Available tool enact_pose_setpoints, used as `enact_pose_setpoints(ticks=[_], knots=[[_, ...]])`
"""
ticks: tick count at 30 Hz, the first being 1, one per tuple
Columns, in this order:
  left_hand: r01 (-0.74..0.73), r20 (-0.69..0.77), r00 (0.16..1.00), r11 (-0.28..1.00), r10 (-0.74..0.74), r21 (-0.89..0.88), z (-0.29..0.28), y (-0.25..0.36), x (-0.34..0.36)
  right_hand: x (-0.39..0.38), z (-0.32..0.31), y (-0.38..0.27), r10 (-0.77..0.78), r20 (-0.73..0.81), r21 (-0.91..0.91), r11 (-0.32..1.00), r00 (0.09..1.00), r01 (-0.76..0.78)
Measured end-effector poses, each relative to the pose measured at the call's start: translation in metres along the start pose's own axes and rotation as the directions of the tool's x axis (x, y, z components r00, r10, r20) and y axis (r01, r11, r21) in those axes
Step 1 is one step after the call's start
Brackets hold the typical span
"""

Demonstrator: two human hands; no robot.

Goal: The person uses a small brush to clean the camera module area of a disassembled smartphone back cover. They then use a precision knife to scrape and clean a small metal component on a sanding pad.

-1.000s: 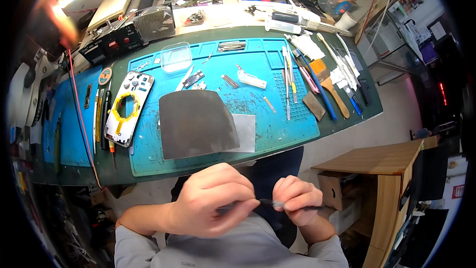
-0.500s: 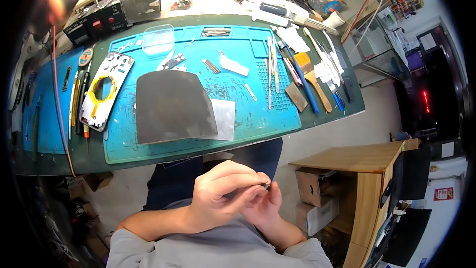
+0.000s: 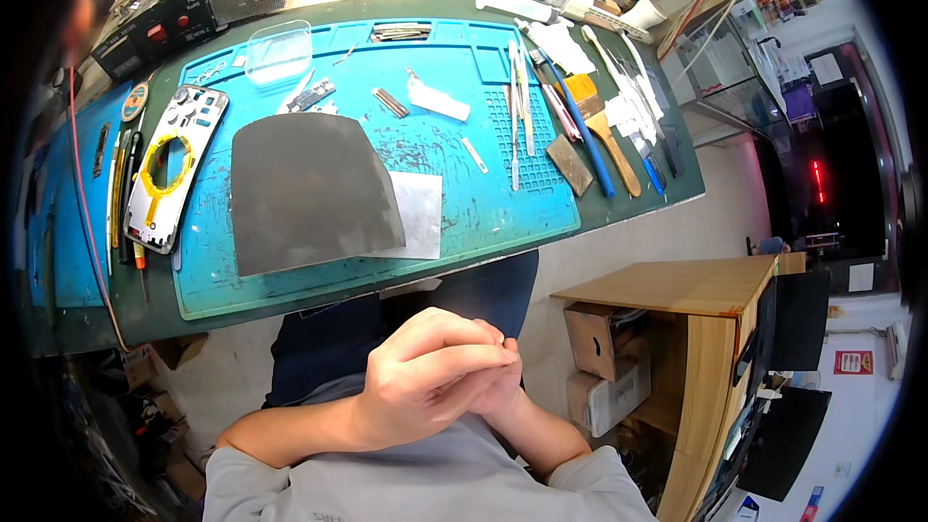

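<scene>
In front of my body, below the bench edge, my left hand (image 3: 425, 377) and my right hand (image 3: 501, 394) meet at the fingertips. The left fingers are pinched together and cover most of the right ones. Whatever they hold is hidden between them and too small to name. Beyond the hands, a dark grey sheet (image 3: 314, 198) with a rounded far edge lies on the blue work mat (image 3: 522, 222). A pale grey square sheet (image 3: 422, 217) sticks out from under its right side. Neither hand touches the bench.
Left on the mat lies a phone frame (image 3: 179, 169) with a yellow ring. A clear plastic tray (image 3: 278, 53) sits farther back. Tweezers (image 3: 514, 116), a wooden-handled brush (image 3: 609, 140) and a small brown block (image 3: 569, 165) lie at right. A wooden cabinet (image 3: 667, 285) stands right of me.
My view has shifted slightly, so the bench sits farther left and higher. The fingers have closed more tightly together, and the small dark piece that showed between the fingertips is now hidden.
</scene>
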State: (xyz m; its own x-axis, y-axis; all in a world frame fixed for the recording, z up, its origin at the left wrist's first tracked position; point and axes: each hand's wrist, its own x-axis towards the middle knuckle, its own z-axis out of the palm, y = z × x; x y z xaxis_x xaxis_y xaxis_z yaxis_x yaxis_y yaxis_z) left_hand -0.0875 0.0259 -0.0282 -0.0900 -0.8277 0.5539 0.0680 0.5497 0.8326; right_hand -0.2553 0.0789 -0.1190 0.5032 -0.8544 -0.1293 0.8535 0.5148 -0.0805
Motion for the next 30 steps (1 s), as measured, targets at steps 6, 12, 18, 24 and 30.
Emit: enact_pose_setpoints(ticks=[6, 12, 18, 24, 30], knots=[[0.073, 0.042, 0.997, 0.993, -0.069, -0.093, -0.002, -0.003, -0.002, 0.014, 0.008, -0.008, -0.018, 0.117, 0.04, 0.999, 0.993, 0.014], [0.119, 0.035, 0.993, 0.987, -0.116, -0.109, -0.004, -0.008, -0.003, 0.014, 0.003, -0.007, -0.032, 0.096, 0.052, 0.998, 0.995, 0.027], [0.137, 0.036, 0.99, 0.985, -0.134, -0.106, -0.008, -0.007, -0.002, 0.016, 0.004, -0.008, -0.034, 0.103, 0.027, 0.999, 0.994, 0.031], [0.122, 0.031, 0.992, 0.988, -0.12, -0.098, -0.011, -0.009, -0.001, 0.016, 0.002, -0.009, -0.031, 0.112, 0.015, 0.999, 0.993, 0.03], [0.131, -0.009, 0.991, 0.986, -0.132, -0.1, -0.009, -0.008, -0.006, 0.019, 0.002, -0.003, -0.006, 0.168, -0.001, 1.0, 0.986, 0.007]])
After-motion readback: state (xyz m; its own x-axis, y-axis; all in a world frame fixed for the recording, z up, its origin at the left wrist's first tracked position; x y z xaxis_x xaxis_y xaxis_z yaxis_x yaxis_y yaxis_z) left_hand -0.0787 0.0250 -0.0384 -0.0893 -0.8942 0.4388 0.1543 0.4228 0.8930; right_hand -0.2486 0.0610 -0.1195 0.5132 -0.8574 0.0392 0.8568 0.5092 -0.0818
